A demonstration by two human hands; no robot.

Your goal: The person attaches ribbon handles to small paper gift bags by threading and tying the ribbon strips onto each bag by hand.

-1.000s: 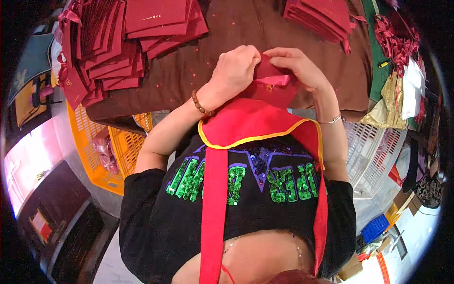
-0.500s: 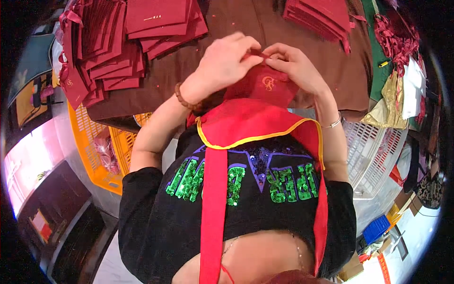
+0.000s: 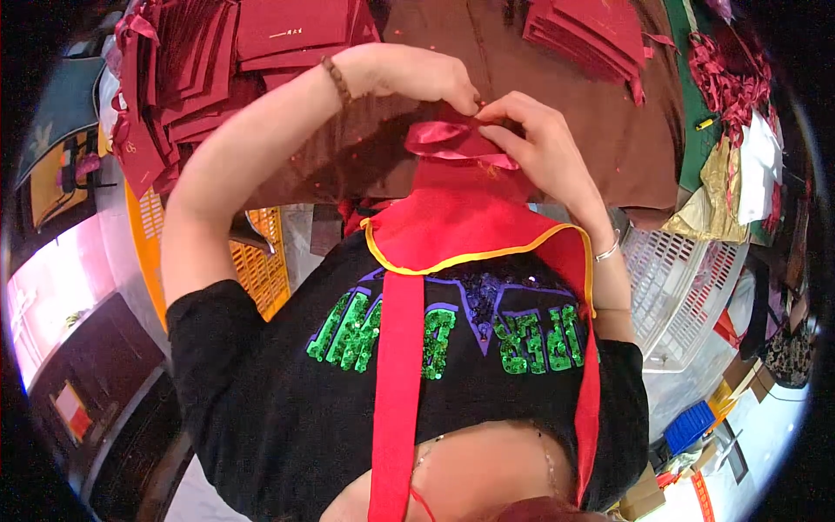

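A dark red paper bag [image 3: 452,114] with a partly covered gold emblem is in front of my chest, at the table's near edge. Across it curls a shiny pink-red ribbon [image 3: 437,132]. My left hand [image 3: 428,76] reaches over from the far side, wrist bent, its fingertips pinched together at the bag's top edge. From the other side my right hand [image 3: 541,143] meets it, thumb and forefinger closed at the same spot. Both seem to grip the ribbon there, though the fingers hide the exact point.
Stacked dark red bags lie on the brown-covered table [image 3: 609,148] at far left [image 3: 196,61] and far right [image 3: 587,39]. Bundled ribbons [image 3: 731,78] hang at the right edge. An orange crate [image 3: 261,270] stands below left, a white crate [image 3: 678,278] below right.
My left hand has swung up and its elbow out to the left, with the wrist now bent over the bag. The ribbon's loops now show across the bag, covering most of the emblem.
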